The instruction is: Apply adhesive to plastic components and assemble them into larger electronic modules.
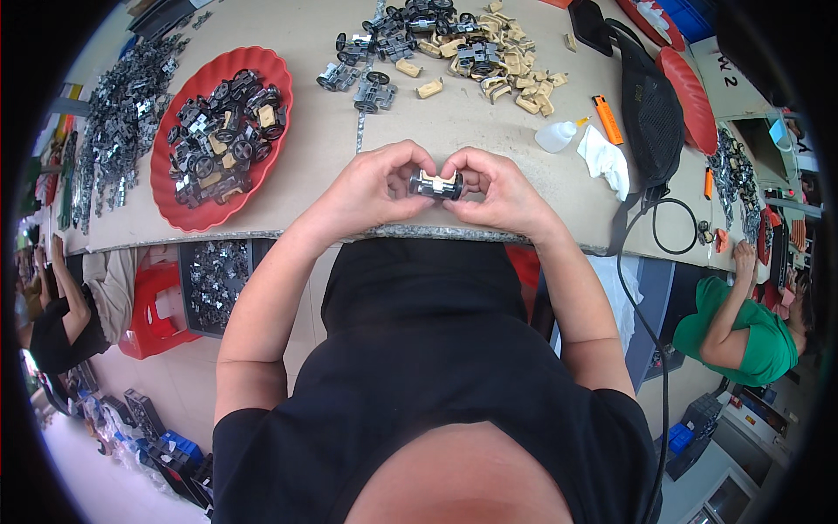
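Close to the table's front edge, a small wheeled toy-vehicle part (pixel 436 185) is held between my two hands. It has dark wheels at its ends and a tan piece in the middle. My left hand (pixel 377 188) pinches its left end, thumb below and fingers curled above. On the other end, my right hand (pixel 499 194) grips in the same way; some fingertips are hidden behind the part. Beyond the hands lies a heap of grey chassis pieces with black wheels (pixel 375 91), mixed with loose tan pieces (pixel 530 83).
At left, a red scalloped tray (pixel 161 179) holds finished-looking wheeled parts beside a pile of grey pieces (pixel 131 105). To the right lie a white dropper bottle (pixel 555 135), crumpled tissue (pixel 603 160), an orange box cutter (pixel 607 120) and a black bag (pixel 653 122). A person in green (pixel 742 332) sits right.
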A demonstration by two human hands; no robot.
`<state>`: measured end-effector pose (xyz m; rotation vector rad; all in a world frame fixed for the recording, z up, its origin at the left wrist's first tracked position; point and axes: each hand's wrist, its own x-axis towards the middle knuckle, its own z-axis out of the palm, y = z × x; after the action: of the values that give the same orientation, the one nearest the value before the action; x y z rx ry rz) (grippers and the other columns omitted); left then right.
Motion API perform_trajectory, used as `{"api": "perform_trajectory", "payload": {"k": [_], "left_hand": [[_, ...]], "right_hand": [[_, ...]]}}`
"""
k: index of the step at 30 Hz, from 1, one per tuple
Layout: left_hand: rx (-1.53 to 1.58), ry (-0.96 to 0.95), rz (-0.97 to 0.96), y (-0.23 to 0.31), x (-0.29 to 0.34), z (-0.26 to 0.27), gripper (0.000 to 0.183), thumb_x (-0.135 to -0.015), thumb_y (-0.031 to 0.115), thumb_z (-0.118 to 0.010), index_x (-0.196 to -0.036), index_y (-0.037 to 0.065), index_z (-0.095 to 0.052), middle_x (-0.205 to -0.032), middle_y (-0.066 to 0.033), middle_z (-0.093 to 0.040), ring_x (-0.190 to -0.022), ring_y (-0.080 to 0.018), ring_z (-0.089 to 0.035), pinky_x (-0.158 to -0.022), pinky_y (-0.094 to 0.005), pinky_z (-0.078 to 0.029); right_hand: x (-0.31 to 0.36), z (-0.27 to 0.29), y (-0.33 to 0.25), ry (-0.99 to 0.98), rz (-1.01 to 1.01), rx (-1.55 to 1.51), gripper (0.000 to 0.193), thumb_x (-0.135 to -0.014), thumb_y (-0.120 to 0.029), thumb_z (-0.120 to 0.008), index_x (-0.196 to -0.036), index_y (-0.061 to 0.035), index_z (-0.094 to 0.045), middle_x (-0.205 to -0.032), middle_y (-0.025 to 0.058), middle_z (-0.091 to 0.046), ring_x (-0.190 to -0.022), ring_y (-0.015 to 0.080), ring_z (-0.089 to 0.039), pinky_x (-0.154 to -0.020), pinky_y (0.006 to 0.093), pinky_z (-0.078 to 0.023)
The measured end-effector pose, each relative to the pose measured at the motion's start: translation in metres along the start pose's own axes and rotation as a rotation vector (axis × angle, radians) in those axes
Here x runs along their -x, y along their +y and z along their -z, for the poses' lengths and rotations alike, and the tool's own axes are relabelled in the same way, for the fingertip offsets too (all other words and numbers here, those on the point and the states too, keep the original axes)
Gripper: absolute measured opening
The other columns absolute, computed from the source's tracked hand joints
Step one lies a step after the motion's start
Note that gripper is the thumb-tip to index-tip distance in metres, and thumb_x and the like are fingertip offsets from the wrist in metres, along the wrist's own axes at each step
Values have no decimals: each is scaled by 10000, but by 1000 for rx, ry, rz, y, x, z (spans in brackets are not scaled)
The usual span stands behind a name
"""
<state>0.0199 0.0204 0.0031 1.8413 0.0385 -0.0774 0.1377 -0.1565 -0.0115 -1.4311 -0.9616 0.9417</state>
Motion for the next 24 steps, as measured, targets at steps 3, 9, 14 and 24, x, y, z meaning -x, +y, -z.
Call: {"api": "perform_trajectory", "payload": {"k": [3,9,14,24], "left_hand": [[-63,13,-70,1,-2,0,266,-679,-18,-696,-902,25,-557,-823,-3,-548,-693,-46,-504,-627,-186,-434],[-104,11,-119,-7,-6,1,234,-662,-20,-697,-854,26,-570,-804,-8,-541,-657,-56,-478,-566,-198,-417],[-99,18,-125,-11,-6,1,248,-647,-47,-681,-851,19,-557,-820,-17,-547,-701,-68,-511,-596,-207,-435],[47,29,-120,-19,-14,-2,231,-672,-61,-655,-856,19,-542,-849,-33,-536,-725,-82,-539,-646,-219,-454]], "right_hand": [[-1,3,4,-58,-2,-14,295,-707,-11,-668,-966,-19,-526,-794,14,-573,-687,66,-565,-654,223,-480],[-2,5,1,-52,5,126,268,-705,23,-673,-947,-6,-562,-865,16,-570,-710,50,-553,-638,201,-478],[-2,0,2,5,71,227,262,-682,37,-676,-921,2,-575,-870,26,-567,-670,44,-534,-569,181,-459],[-4,2,-1,36,10,128,243,-678,38,-661,-899,-6,-569,-859,13,-537,-632,29,-492,-536,173,-415]]}}
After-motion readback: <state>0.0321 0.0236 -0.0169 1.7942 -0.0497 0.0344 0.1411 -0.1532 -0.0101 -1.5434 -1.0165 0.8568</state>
